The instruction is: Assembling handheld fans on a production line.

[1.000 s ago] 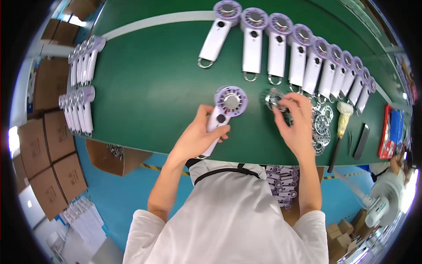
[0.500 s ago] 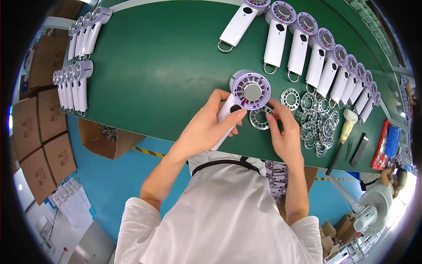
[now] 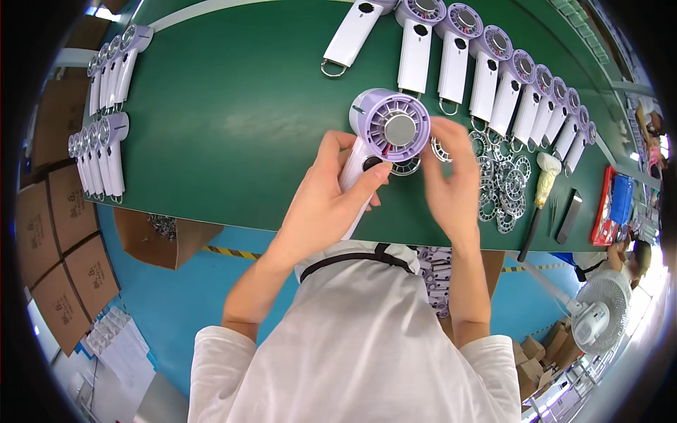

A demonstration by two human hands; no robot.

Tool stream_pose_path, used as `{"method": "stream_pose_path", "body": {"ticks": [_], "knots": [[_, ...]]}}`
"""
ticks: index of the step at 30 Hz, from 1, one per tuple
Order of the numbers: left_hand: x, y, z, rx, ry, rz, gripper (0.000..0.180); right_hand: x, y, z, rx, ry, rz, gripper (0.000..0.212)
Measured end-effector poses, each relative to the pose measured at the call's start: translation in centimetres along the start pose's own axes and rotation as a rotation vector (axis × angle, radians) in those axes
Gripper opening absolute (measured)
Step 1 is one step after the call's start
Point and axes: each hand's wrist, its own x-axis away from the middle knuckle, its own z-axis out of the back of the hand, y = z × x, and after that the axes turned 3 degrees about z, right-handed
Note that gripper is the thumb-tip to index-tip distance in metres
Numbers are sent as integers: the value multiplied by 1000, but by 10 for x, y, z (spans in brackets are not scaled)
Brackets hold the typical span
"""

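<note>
A slanting row of fans (image 3: 485, 88) spans the far side of your green worktop (image 3: 233, 141), the nearest handles close beyond the fan (image 3: 400, 130) in your grasp, near the front edge. A heap of silver rings (image 3: 504, 185) lies just right of your right hand (image 3: 450, 180), close against its working side; one loose ring (image 3: 407, 168) shows partly hidden below the fan's head. Farther right lie a wrapped-end tool (image 3: 546, 183), tweezers (image 3: 553, 217), a dark bar (image 3: 568, 218) and a red tray (image 3: 601, 218) beside a blue box (image 3: 622, 197). More fans stand in two clusters (image 3: 113, 166) at the left end, above an open carton (image 3: 144, 240) under the edge. Your left hand (image 3: 328, 187) grips the fan's white handle, thumb across the front near the dark button, fingers wrapped behind, the head tilted up and right. Your right forearm rises almost straight, its blurred fingers bent toward the head's right rim; whether they pinch anything cannot be told.
</note>
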Motion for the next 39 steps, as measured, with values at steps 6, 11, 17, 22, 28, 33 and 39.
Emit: {"method": "stream_pose_path", "body": {"ticks": [6,11,17,22,28,33,39], "knots": [[1,0,-6,-107,13,-10,39,-10,-35,16,-509,-142,-284,58],[5,1,-8,-139,35,-53,38,-11,-37,19,-478,-143,-225,60],[5,1,-11,-138,14,-10,34,-10,-37,22,-477,-125,-251,59],[6,3,-14,-147,17,-27,35,-8,-38,23,-506,-110,-271,58],[6,-5,-15,-183,45,-94,37,-6,-39,19,-573,-84,-286,59],[8,-5,-25,-213,96,-155,35,-8,-46,20,-594,-83,-322,54],[5,-12,-19,-182,106,-157,33,-11,-51,19,-494,-113,-335,58]]}}
